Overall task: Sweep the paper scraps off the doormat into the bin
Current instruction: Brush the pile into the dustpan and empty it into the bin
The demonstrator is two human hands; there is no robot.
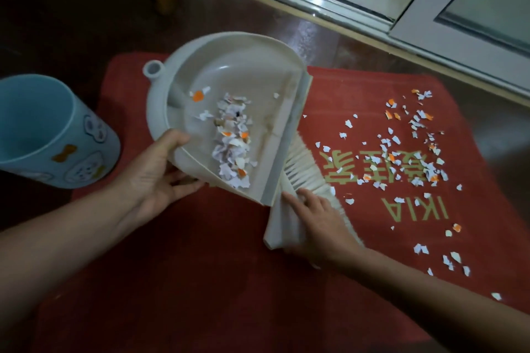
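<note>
spill risk over the doormat [200, 281]: the dustpan [229, 71], pinched at its rim by the left hand [155, 172], could tip lipward and drop its heap of scraps [232, 149]. counted: one mat, one bin [86, 152] at nine o'clock, one pan, one brush [301, 169] gripped by the right hand [318, 223], loose scraps [415, 157] beyond counting toward three o'clock.

My doormat [229, 266] was red with tan lettering, scraps [430, 172] on it white and orange, bin [37, 129] beside it pale blue, cartoon faces.
</note>
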